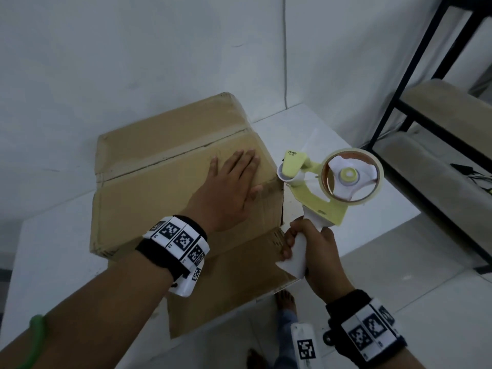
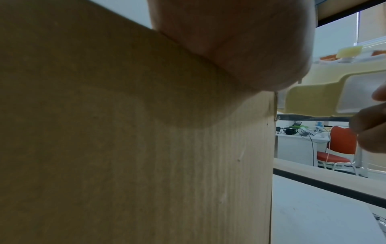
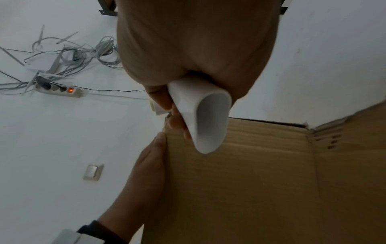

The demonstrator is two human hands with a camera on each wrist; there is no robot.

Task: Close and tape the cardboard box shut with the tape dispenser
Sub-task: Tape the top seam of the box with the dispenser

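A brown cardboard box (image 1: 159, 198) stands on a white table (image 1: 319, 129), its two top flaps folded down and meeting at a seam (image 1: 175, 158). My left hand (image 1: 234, 182) lies flat on the near flap, fingers straight; its palm (image 2: 240, 41) rests on the cardboard (image 2: 125, 148). My right hand (image 1: 303, 246) grips the white handle (image 3: 204, 118) of the yellow-green tape dispenser (image 1: 319, 193), which carries a tape roll (image 1: 351, 177). The dispenser's front end sits by the box's right top edge; whether it touches is unclear. Another cardboard flap (image 1: 229, 288) sticks out toward me.
A black metal rack (image 1: 394, 102) with beige shelves stands to the right of the table. The wall is close behind the box. The table's near edge ends by my feet (image 1: 285, 299). A power strip (image 3: 62, 90) and cables show in the right wrist view.
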